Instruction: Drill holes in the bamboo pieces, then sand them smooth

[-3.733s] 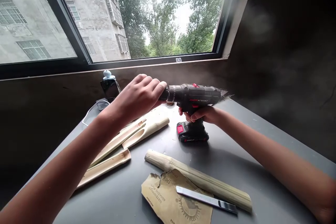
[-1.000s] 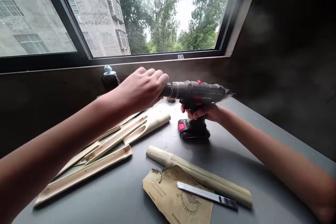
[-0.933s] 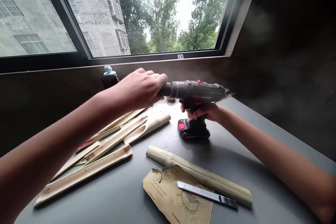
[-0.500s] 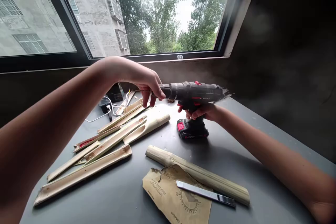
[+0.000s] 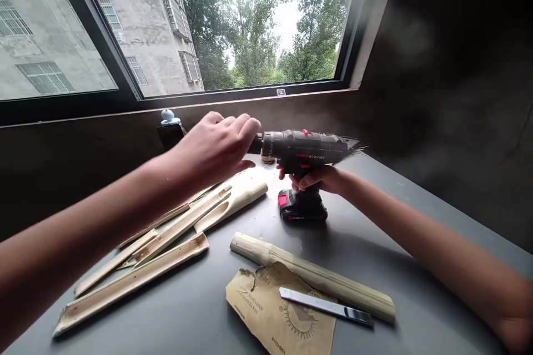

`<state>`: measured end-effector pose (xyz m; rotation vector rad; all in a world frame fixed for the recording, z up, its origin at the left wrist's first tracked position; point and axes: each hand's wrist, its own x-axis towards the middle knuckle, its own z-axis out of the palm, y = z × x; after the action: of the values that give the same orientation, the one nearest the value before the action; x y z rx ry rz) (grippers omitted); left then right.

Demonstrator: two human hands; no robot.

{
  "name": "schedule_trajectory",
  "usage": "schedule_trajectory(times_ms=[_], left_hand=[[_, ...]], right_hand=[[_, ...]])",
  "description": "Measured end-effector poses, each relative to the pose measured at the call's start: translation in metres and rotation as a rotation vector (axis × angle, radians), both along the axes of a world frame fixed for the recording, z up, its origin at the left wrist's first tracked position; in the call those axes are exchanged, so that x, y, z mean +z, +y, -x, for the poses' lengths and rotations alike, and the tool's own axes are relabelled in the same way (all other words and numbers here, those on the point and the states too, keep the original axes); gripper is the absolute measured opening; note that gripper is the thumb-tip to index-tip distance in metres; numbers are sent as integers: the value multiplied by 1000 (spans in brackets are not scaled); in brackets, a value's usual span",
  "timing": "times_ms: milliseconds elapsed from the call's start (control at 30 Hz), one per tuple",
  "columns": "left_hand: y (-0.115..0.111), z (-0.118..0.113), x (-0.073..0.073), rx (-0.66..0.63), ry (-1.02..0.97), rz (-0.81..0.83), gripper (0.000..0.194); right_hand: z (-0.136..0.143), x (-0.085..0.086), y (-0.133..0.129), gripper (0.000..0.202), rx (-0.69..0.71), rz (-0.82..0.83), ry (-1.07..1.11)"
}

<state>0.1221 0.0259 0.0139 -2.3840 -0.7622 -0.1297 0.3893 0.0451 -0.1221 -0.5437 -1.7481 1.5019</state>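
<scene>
A black and red cordless drill [image 5: 316, 147] is held above the grey table, its chuck pointing left. My right hand [image 5: 314, 178] is wrapped round the drill's grip, above the battery. At the chuck end, my left hand [image 5: 229, 144] has its fingers curled over the front of the chuck, the thumb below; the hand hides the tip and any bit. Below the drill lies a whole bamboo piece [image 5: 312, 272]. A torn sheet of abrasive paper [image 5: 266, 299] overlaps it, with a snap-off knife [image 5: 325, 306] on top.
Several split bamboo strips [image 5: 137, 277] lie at the left of the grey table [image 5: 187, 316]. A bamboo tube with a scooped cut [image 5: 245, 198] lies behind them. A dark object with a light blue top [image 5: 169, 127] stands at the back, below the window.
My left hand has turned and lifted from fingers hanging down to knuckles up at the chuck. The view has shifted slightly. My right hand keeps hold of the drill.
</scene>
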Motion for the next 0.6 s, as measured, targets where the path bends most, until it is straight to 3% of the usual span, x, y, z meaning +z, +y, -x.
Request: schedule_trajectory(times_ms=[100, 167, 267, 467, 600], left_hand=[[4, 3, -20, -21, -130, -9, 38], [17, 7, -23, -94, -194, 73, 42], [36, 11, -16, -156, -257, 201, 46], [50, 10, 12, 42, -266, 835, 52], [54, 6, 20, 94, -214, 1030, 67]], right_hand=[[0, 1, -1, 53, -7, -2, 0], [0, 1, -1, 52, -13, 2, -3], [0, 2, -2, 52, -17, 6, -11], [-2, -2, 2, 53, 27, 27, 14], [-3, -4, 4, 53, 37, 24, 16]])
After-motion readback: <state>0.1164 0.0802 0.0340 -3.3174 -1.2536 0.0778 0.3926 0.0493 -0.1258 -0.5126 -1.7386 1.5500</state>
